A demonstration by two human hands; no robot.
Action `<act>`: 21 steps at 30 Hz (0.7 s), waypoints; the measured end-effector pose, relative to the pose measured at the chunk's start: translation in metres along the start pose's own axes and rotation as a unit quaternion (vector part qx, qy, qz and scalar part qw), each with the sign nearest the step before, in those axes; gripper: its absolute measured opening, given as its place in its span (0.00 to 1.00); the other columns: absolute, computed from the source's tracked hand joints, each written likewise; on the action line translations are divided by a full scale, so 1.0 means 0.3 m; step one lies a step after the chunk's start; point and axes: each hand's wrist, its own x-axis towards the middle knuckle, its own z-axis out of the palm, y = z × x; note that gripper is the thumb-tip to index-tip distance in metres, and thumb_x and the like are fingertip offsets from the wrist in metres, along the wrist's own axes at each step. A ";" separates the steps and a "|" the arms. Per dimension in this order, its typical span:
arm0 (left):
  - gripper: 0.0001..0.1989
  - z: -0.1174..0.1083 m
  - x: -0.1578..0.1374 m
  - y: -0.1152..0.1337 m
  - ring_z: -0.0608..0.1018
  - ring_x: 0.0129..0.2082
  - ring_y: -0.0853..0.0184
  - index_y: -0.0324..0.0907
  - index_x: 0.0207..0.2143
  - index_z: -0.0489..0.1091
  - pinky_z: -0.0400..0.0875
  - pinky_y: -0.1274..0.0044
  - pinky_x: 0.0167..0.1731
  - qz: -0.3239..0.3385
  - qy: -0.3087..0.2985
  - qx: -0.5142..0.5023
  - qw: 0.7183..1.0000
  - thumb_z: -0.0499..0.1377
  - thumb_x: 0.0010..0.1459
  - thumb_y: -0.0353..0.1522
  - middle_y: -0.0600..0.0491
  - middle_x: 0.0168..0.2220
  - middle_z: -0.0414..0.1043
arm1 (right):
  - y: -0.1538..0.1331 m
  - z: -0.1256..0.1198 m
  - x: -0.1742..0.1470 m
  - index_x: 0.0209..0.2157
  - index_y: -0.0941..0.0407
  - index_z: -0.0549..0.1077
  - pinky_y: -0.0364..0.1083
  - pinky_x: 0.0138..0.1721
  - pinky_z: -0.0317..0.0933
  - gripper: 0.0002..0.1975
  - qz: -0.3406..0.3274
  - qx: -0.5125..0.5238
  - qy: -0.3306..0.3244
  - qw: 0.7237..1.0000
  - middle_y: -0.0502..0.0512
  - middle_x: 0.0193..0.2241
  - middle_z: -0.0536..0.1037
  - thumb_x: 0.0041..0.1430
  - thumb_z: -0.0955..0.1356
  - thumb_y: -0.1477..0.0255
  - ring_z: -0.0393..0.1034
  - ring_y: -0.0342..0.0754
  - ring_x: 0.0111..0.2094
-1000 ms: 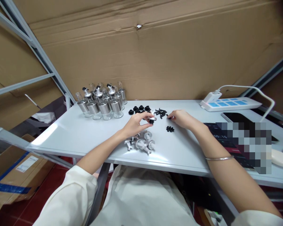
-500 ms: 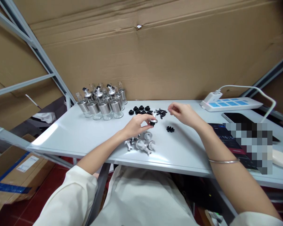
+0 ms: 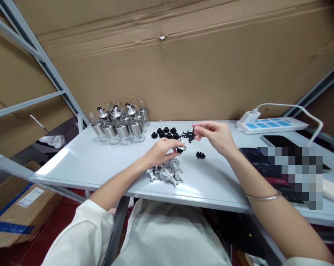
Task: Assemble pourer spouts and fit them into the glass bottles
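My left hand [image 3: 162, 150] pinches a silver bottle pourer [image 3: 181, 148] with a black stopper underneath, held above the table. Fingers of my right hand [image 3: 215, 137] are closed on a small black plastic piece [image 3: 194, 130], at the edge of a pile of thin black pieces [image 3: 186, 135]. Beyond my left hand sit several black ring-shaped stoppers [image 3: 166, 130]. Silver pourer tops [image 3: 167, 173] lie in a heap on the near side of that hand, partly covered by it. A cluster of tiny black caps [image 3: 200, 155] rests below my right hand.
Glass bottles with steel sleeves [image 3: 123, 130] stand at the back left, some with pourers fitted. On the right are a power strip [image 3: 272, 125] with a plugged-in white cable, a phone [image 3: 275, 142] and a lit-screen device [image 3: 262, 166]. A cardboard wall [image 3: 183, 74] closes off the back.
My right hand has moved left to the black pile and closed on a small black piece. My left hand still holds the pourer in about the same place. The view has shifted slightly.
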 end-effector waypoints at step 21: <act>0.11 0.004 0.003 -0.007 0.77 0.45 0.67 0.40 0.46 0.67 0.66 0.75 0.44 0.054 -0.003 0.118 0.991 0.53 0.62 0.33 0.48 0.43 0.76 | 0.030 0.011 -0.010 0.27 0.55 0.67 0.42 0.23 0.57 0.13 -0.095 -0.141 0.031 0.985 0.45 0.16 0.68 0.57 0.65 0.61 0.61 0.40 0.17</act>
